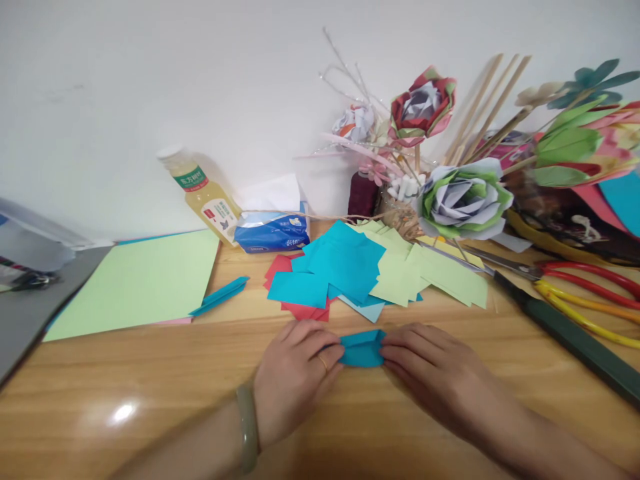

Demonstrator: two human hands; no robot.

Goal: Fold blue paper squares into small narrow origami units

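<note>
Between my two hands is a blue piece of paper [363, 349] with folded edges, held low at the tabletop. My left hand [305, 363], with a ring and a bangle, pinches its left end. The right end is pinched by the fingers of my right hand [435, 367]. Just beyond lies a loose pile of blue paper pieces [345, 263], with red paper [303, 311] under it and pale green paper [395, 273] beside it. A narrow folded blue strip [220, 297] rests farther left.
Green paper sheets [135, 287] lie at left. A drink bottle [205, 193] and a blue tissue pack [273, 232] stand by the wall. Paper flowers [465, 200] rise behind the pile. Red- and yellow-handled scissors [575, 280] and a dark-handled tool [565, 333] lie at right.
</note>
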